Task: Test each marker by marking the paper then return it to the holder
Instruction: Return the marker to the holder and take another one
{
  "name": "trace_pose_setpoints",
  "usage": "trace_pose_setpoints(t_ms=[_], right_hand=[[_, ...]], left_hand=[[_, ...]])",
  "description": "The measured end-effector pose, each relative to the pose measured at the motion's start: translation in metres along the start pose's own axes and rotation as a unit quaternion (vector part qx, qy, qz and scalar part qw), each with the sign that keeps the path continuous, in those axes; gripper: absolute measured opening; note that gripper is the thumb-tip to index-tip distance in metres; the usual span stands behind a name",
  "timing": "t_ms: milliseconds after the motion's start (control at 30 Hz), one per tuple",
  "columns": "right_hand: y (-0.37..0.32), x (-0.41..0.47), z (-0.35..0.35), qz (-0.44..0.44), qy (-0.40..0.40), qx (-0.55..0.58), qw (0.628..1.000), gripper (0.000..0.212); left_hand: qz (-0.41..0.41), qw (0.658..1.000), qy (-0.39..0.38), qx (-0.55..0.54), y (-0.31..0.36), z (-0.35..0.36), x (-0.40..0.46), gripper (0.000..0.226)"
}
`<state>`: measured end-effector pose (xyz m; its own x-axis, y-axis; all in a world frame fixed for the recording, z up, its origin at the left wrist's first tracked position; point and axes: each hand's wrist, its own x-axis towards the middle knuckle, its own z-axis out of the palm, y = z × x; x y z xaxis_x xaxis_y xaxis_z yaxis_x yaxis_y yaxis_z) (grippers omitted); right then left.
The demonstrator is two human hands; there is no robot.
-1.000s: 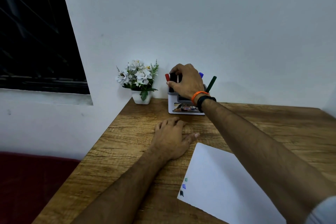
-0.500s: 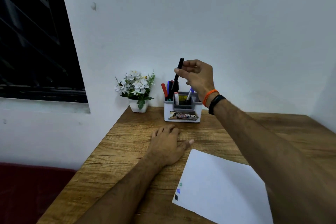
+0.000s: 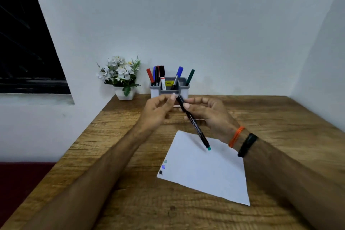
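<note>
A dark window (image 3: 28, 43) fills the far left, and a small white pot of white flowers (image 3: 122, 76) stands at the back left corner of the wooden table (image 3: 280, 117), against the wall. Just right of it sits the grey and white marker holder (image 3: 183, 87), with red, blue and black markers crowded in its left compartment, a blue-capped one leaning in the middle and a green one at the right; a yellow label shows inside, but its print is too small to read. In front of the holder the left hand (image 3: 156, 112) is raised, fingers curled, its thumb and fingertips meeting at the top end of a black marker (image 3: 194, 123), probably on the cap, though blur hides the exact contact. The right hand (image 3: 209, 114) pinches the marker's upper barrel between thumb and fingers; pale writing runs along the barrel, unreadable. The marker slants down to a teal end hanging above the white paper (image 3: 205, 172), which lies flat on the table with three small marks, green, blue and black, near its left corner. An orange band (image 3: 236, 136) and a black band (image 3: 247, 144) circle the right wrist.
</note>
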<state>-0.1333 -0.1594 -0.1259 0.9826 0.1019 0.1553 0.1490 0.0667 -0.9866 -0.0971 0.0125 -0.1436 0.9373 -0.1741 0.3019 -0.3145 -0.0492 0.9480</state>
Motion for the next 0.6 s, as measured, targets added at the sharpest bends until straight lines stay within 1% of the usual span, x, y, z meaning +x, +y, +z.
trace_pose_setpoints(t_ms=[67,100,167,233,267,333,367,433,533,600], right_hand=[[0.003,-0.004,-0.001,0.013,-0.011,0.022,1.000,0.009],[0.003,-0.005,-0.001,0.022,-0.018,0.030,0.999,0.011],[0.005,-0.005,0.000,0.035,-0.033,0.028,0.998,0.019],[0.006,-0.004,-0.003,0.048,-0.058,0.026,0.997,0.027],[0.008,-0.002,-0.005,0.052,-0.071,0.004,0.996,0.031],[0.009,0.001,-0.012,0.044,-0.081,-0.097,0.991,0.037],[0.009,0.002,-0.014,0.034,-0.078,-0.144,0.986,0.038],[0.009,0.004,-0.017,0.012,-0.055,-0.170,0.984,0.033],[0.006,0.005,-0.022,-0.017,-0.001,-0.124,0.992,0.027],[0.005,0.006,-0.024,-0.015,0.021,-0.060,0.998,0.025]], left_hand=[[0.007,1.000,-0.019,-0.016,0.005,0.000,-0.002,0.031],[0.011,1.000,-0.025,-0.013,0.005,-0.001,-0.003,0.031],[0.013,1.000,-0.025,-0.007,0.005,-0.001,-0.005,0.028],[0.006,1.000,-0.007,0.000,0.005,-0.003,-0.004,0.022],[0.001,1.000,0.008,0.000,0.005,-0.004,-0.003,0.018],[-0.013,0.999,0.045,-0.013,0.007,-0.008,-0.002,0.009],[-0.021,0.998,0.063,-0.020,0.007,-0.011,-0.001,0.007],[-0.039,0.995,0.086,-0.025,0.007,-0.015,0.001,0.006],[-0.061,0.996,0.070,-0.014,0.005,-0.018,0.001,0.009],[-0.060,0.998,0.019,0.014,0.005,-0.017,-0.001,0.014]])
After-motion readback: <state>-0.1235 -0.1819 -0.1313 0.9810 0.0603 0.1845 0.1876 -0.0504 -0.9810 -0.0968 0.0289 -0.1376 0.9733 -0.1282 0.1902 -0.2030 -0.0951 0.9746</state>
